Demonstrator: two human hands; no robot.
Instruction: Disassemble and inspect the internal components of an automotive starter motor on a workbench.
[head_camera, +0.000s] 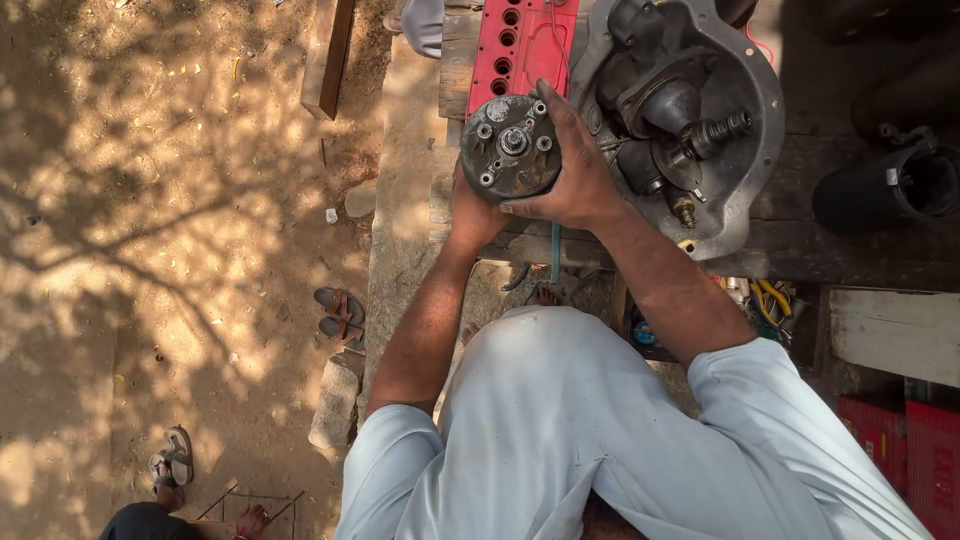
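I hold a dark, greasy round metal part (511, 148) with a central stub and several bolt heads on its face, up over the edge of a wooden bench (860, 250). My left hand (471, 212) grips it from below and behind. My right hand (572, 170) wraps its right side, fingers curled over the rim. Just right of it lies a grey cast housing (745, 190) with a splined shaft (718, 130) sticking out. A red engine block (525, 45) with a row of holes lies behind the part.
A black pipe (890, 185) lies at the bench's right. Red crates (905, 445) stand lower right. On the dirt ground to the left are sandals (340, 315), a wooden beam (328, 55) and stones (335, 405). Another person's sandalled foot (172, 462) shows at bottom left.
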